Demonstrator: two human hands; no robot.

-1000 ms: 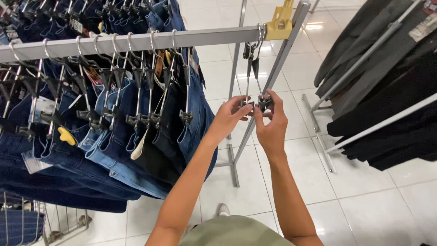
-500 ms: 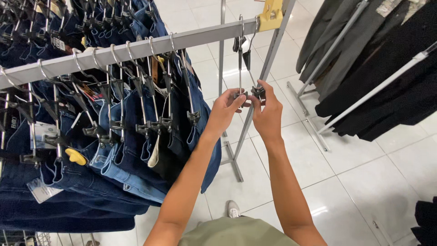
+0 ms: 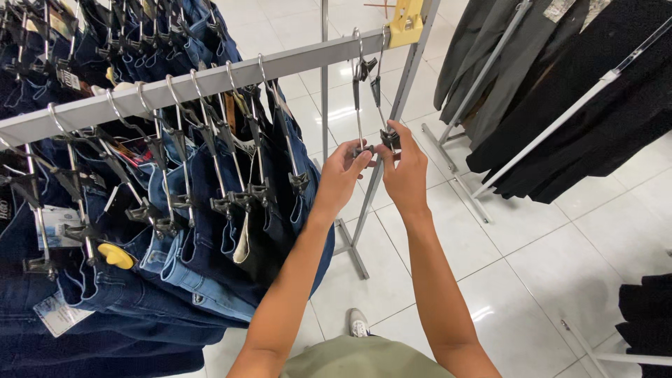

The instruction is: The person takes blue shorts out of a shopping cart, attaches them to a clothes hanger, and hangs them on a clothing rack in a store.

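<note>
Head view: an empty clip hanger (image 3: 369, 105), hung near the rail's (image 3: 210, 80) right end, is pinched at its clips by the left hand (image 3: 344, 175) and right hand (image 3: 404, 171), steadying it.

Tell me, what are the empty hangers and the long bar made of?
The empty hangers look like shiny metal wire: thin, silvery, glinting, with dark clips that could be metal or plastic. The long bar looks like painted or brushed metal: flat, pale grey, dull sheen. Both the left hand and the right hand pinch the clips.
</note>
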